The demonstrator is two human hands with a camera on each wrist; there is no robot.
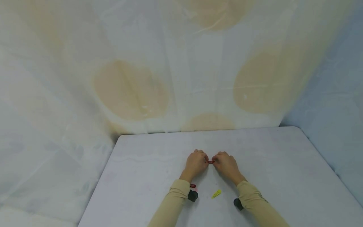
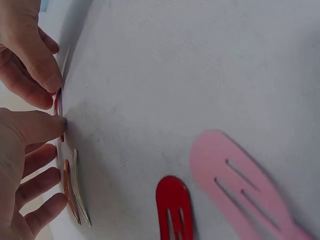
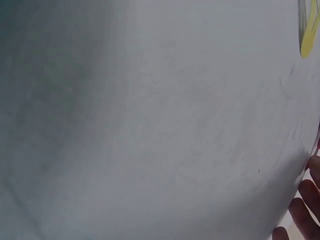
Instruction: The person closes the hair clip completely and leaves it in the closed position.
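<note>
Red hair clip (image 1: 210,162) sits between both hands, mid-bench, pinched at each end. Left hand (image 1: 195,164) has its fingers (image 2: 42,125) curled in, thumb and forefinger tips closed on the clip's left end; right hand (image 1: 226,164) does the same on the right end. Only a short red stretch shows between the two sets of fingertips in the head view. Left wrist view shows the clip edge-on as a thin red sliver at the fingertips, against the bench (image 1: 283,164); whether it touches the surface or is just above it, can't tell. Right wrist view catches only a few fingertips at the frame's lower right edge, so no grip detail from there.

Further out: a second red clip (image 2: 172,207) and a larger pink clip (image 2: 240,185) lie flat on the bench, just beside each other, near the left wrist. Two more clips, one orange-brown (image 2: 69,192) and one pale (image 2: 80,195), show edge-on beside the left hand's lower fingers. A yellow clip (image 1: 216,193) lies on the bench between the two forearms, apart from both hands. Both sleeves are beige, with a dark wrist-mounted unit (image 1: 193,195) under each. Pale cloth with tan blotches (image 1: 130,90) hangs behind the bench.
</note>
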